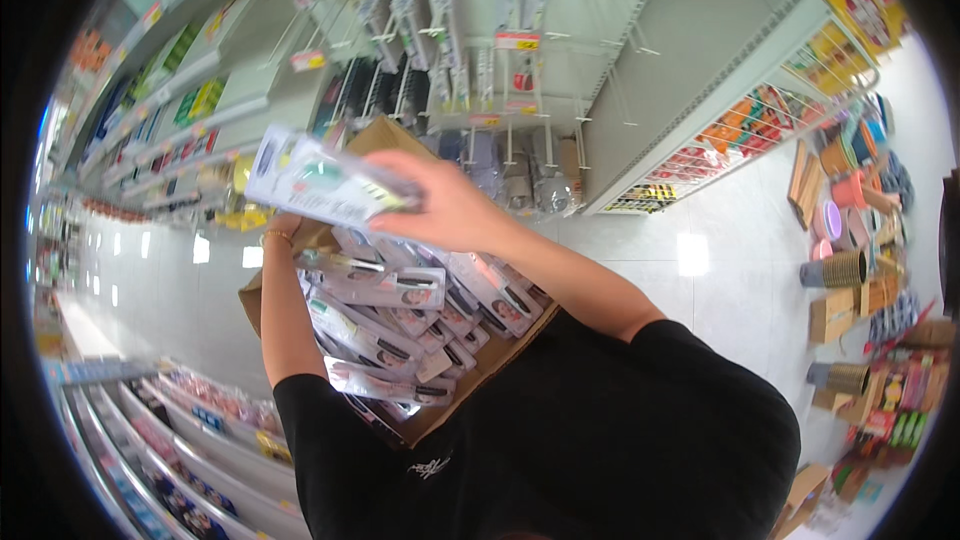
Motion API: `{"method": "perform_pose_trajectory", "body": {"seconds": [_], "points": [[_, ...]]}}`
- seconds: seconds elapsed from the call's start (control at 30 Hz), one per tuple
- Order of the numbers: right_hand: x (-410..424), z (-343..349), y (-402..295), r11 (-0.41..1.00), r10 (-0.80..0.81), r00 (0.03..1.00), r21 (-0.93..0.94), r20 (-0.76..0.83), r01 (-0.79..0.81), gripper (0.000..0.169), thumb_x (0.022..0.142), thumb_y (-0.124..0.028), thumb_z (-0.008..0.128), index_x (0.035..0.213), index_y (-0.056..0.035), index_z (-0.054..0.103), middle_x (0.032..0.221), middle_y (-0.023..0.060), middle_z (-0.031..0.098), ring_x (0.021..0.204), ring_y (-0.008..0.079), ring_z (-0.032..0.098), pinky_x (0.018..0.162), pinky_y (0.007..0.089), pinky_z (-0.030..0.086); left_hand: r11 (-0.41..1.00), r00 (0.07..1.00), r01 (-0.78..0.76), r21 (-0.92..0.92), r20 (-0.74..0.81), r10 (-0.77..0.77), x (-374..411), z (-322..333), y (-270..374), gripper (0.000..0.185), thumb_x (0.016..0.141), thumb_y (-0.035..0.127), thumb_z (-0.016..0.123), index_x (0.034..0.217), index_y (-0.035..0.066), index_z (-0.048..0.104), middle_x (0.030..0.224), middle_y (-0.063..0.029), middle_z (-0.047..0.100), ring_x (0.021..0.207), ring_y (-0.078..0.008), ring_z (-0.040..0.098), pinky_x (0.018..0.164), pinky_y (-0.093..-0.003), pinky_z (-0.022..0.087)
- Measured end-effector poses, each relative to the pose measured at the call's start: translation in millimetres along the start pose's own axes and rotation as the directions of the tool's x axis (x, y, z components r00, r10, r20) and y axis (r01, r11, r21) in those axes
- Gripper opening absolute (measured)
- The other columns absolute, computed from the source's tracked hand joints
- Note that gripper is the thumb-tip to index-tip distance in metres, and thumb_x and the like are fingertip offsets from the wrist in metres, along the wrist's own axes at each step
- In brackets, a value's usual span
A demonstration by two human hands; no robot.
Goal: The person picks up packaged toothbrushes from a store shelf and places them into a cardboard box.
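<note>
My right hand [442, 199] grips a clear blister pack [319, 176] with a green and a dark part inside, raised above a cardboard box [480, 394]. The pack is blurred. My left hand [283, 225], with a gold-coloured bracelet at the wrist, holds the box at its far left rim; its fingers are partly hidden. Against my body, the open box is tilted and filled with similar blister packs [390, 330], many showing dark, narrow tools and a printed picture. They lie loosely across one another.
Ahead, a pegboard shelf wall [577, 7] carries hanging packs [409, 22] on hooks, some hooks being bare. A grey shelf side panel [697, 37] stands to the right, near a wire rack [720, 139]. Stacked pots [832, 270] and wooden crates [832, 315] sit farther right. Shelving [187, 457] stands lower left.
</note>
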State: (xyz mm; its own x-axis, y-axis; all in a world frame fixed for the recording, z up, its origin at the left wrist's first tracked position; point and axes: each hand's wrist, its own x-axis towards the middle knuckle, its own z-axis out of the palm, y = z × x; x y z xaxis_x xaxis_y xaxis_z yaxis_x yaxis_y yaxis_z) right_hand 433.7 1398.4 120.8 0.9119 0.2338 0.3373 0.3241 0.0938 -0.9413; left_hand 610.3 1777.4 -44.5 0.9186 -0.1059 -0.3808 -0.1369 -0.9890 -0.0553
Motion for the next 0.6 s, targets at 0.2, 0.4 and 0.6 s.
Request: {"method": "perform_pose_trajectory", "body": {"seconds": [0.2, 0.4, 0.6], "points": [[-63.2, -101.7, 7.3, 0.994, -0.017, 0.749, -0.092, -0.662, -0.059, 0.044, 0.077, -0.013, 0.066, 0.115, 0.0012, 0.05, 0.099, 0.0085, 0.061, 0.088, 0.0111, 0.055, 0.073, 0.0265, 0.047, 0.995, 0.982, -0.092, -0.034, 0.16, 0.096, 12.6, -4.6, 6.2, 0.044, 0.079, 0.04, 0.048, 0.105, 0.007, 0.06, 0.113, -0.0204, 0.056, 0.109, -0.0337, 0.051, 0.089, -0.0388, 0.04], [-72.3, -141.2, 101.5, 0.855, 0.041, 0.674, -0.324, -0.737, -0.406, 0.038, 0.075, -0.019, 0.066, 0.108, -0.0029, 0.054, 0.087, 0.0156, 0.063, 0.074, 0.0219, 0.061, 0.067, 0.0324, 0.047, 0.981, 0.964, -0.178, -0.076, 0.189, 0.19, 6.8, -39.6, 33.7, 0.045, 0.082, 0.042, 0.044, 0.108, 0.009, 0.058, 0.114, -0.0203, 0.055, 0.109, -0.0345, 0.051, 0.089, -0.0397, 0.04], [-18.3, -192.5, 195.4, 0.825, -0.01, 0.587, -0.339, -0.81, -0.453, 0.029, 0.075, -0.015, 0.066, 0.097, -0.0018, 0.054, 0.072, 0.01, 0.06, 0.059, 0.0175, 0.058, 0.053, 0.0317, 0.045, 0.947, 0.966, 0.094, -0.307, 0.258, -0.012, -2.3, -46.4, 53.3, 0.046, 0.08, 0.042, 0.047, 0.103, 0.005, 0.06, 0.11, -0.0206, 0.057, 0.101, -0.0321, 0.054, 0.086, -0.0389, 0.04]]}}
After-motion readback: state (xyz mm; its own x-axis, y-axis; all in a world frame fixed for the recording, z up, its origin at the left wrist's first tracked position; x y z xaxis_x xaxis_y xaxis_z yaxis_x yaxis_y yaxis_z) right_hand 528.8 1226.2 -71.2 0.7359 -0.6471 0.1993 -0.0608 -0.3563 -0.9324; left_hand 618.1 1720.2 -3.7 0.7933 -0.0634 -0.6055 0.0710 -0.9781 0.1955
